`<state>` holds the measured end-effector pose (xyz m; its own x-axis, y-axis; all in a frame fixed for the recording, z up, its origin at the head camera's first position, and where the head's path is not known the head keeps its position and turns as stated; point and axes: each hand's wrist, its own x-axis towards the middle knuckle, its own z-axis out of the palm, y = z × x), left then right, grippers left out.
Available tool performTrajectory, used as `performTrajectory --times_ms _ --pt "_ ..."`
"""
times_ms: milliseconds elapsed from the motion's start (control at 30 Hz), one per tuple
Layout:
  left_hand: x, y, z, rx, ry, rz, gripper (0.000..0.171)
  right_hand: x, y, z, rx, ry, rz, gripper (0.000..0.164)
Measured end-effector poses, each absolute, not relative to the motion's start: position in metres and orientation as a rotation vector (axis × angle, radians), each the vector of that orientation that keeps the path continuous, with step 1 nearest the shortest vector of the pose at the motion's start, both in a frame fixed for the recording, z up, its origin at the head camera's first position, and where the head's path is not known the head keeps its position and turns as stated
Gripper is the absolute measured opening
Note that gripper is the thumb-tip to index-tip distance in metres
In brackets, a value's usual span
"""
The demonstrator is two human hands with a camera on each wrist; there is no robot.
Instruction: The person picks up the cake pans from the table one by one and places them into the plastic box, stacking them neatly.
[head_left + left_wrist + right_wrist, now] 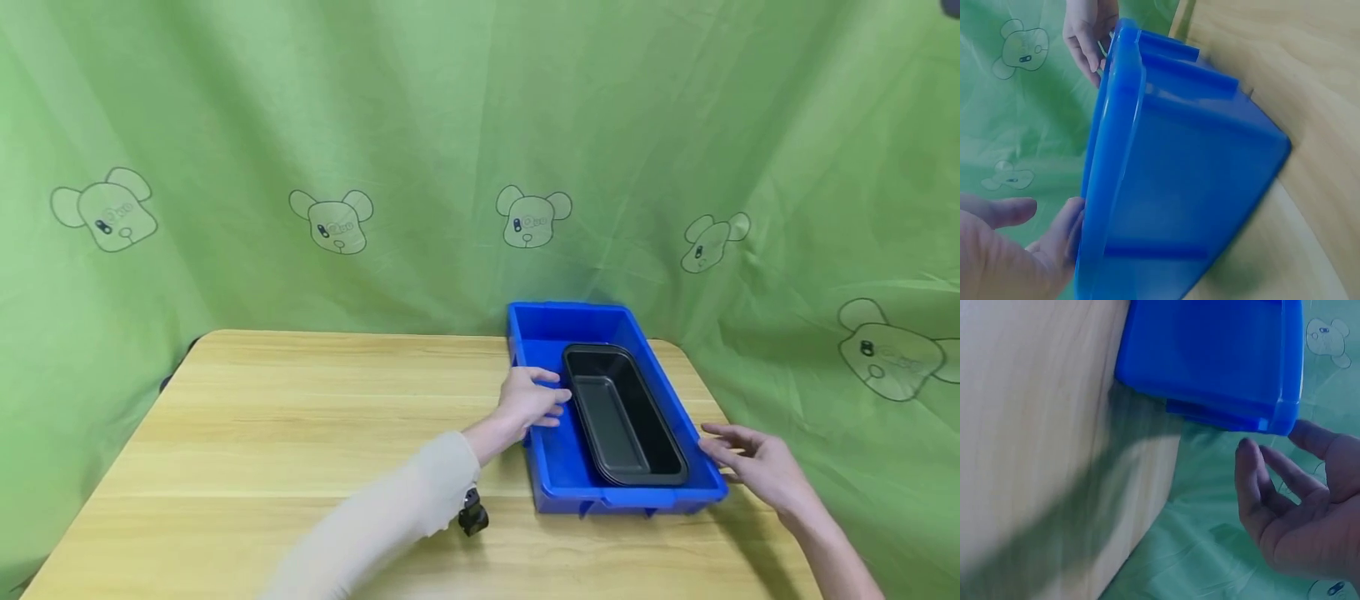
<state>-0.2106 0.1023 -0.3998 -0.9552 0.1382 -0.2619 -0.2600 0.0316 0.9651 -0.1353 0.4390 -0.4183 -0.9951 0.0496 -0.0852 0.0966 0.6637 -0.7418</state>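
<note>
A blue plastic bin [551, 471] stands at the right of the wooden table, with a dark loaf pan [615, 417] lying inside it. My left hand [531, 400] reaches over the bin's left rim, its fingers extended toward the pan's left edge; whether they touch the pan I cannot tell. In the left wrist view the hand [1016, 250] is beside the bin's rim. My right hand [761, 467] is just outside the bin's front right corner, fingers loosely bent. The right wrist view shows that hand [1310, 512] with a fingertip at the rim's corner and nothing gripped.
The wooden tabletop [300, 417] stretches left of the bin. A green curtain [420, 167] with printed bear faces hangs behind the table and at its sides. A small black device [473, 512] sits at the left wrist, below the pale sleeve.
</note>
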Motion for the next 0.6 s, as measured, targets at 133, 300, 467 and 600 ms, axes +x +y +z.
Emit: performTrajectory --times_ms 133,300,467,600 --pt "-0.21 0.08 -0.4 -0.041 2.056 1.962 0.032 -0.135 0.428 -0.414 0.071 2.992 -1.164 0.054" --pt "-0.21 0.051 -0.399 0.012 2.049 1.983 0.03 -0.136 0.409 -0.406 0.038 3.145 -1.036 0.047" --pt "-0.21 0.021 -0.396 0.084 2.11 1.984 0.029 -0.137 0.389 -0.398 -0.021 3.222 -1.0 0.042" --pt "-0.206 -0.001 -0.392 0.173 2.224 1.951 0.027 -0.139 0.371 -0.393 -0.091 3.268 -1.002 0.039"
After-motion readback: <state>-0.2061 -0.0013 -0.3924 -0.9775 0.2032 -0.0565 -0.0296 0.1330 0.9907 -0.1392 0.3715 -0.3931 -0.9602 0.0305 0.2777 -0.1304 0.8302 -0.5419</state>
